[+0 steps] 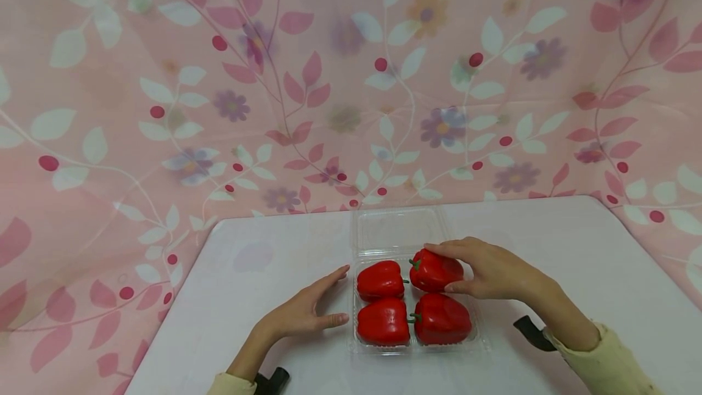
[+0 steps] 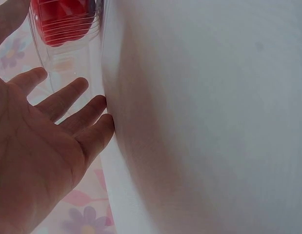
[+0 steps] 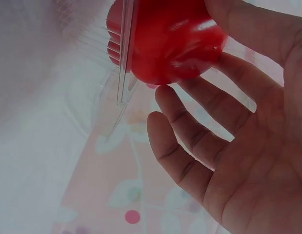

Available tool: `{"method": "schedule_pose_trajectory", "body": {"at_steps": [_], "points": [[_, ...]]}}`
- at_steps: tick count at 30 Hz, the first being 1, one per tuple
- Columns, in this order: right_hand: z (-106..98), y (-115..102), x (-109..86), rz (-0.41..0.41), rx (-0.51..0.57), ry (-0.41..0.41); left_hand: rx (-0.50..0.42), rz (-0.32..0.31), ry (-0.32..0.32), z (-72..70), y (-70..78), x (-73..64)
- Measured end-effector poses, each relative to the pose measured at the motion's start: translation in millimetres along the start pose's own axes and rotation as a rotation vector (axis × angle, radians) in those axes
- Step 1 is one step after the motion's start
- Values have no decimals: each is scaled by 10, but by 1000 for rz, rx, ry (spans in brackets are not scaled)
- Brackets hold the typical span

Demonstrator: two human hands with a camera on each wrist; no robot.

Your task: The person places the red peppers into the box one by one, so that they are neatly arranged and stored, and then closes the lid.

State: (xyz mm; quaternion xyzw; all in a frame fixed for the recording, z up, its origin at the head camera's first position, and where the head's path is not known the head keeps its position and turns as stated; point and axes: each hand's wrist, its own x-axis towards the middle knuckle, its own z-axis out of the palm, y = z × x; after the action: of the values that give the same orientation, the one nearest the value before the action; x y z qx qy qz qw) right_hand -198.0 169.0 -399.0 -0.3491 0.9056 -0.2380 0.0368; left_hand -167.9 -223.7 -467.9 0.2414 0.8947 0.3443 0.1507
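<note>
Several red bell peppers with green stems sit in a clear plastic clamshell container [image 1: 384,351] in the head view. My right hand [image 1: 488,270] holds the back right bell pepper [image 1: 436,272], thumb on its near side and fingertips over its far side. In the right wrist view this bell pepper [image 3: 175,39] stands up above the container's rim [image 3: 125,58], between thumb and index finger. My left hand [image 1: 298,313] is beside the container's left wall, fingers spread and nothing in its grasp. The left wrist view shows the open palm [image 2: 38,146] near the clear wall.
The container's clear lid [image 1: 400,230] lies folded back behind the peppers. All of it stands on a white table [image 1: 230,322], with a pink floral cloth [image 1: 329,78] hanging behind. Black wrist mounts [image 1: 533,333] sit at both wrists.
</note>
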Motion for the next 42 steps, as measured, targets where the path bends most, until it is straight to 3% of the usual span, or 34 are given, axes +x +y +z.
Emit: {"method": "schedule_pose_trajectory", "body": {"at_steps": [11, 23, 42], "points": [[-7, -1, -12, 35, 36, 18, -10, -16, -7, -11, 20, -7], [4, 14, 13, -5, -3, 55, -18, -22, -9, -18, 16, -1], [34, -50, 38, -21, -56, 42, -9, -20, -2, -16, 0, 0]]}}
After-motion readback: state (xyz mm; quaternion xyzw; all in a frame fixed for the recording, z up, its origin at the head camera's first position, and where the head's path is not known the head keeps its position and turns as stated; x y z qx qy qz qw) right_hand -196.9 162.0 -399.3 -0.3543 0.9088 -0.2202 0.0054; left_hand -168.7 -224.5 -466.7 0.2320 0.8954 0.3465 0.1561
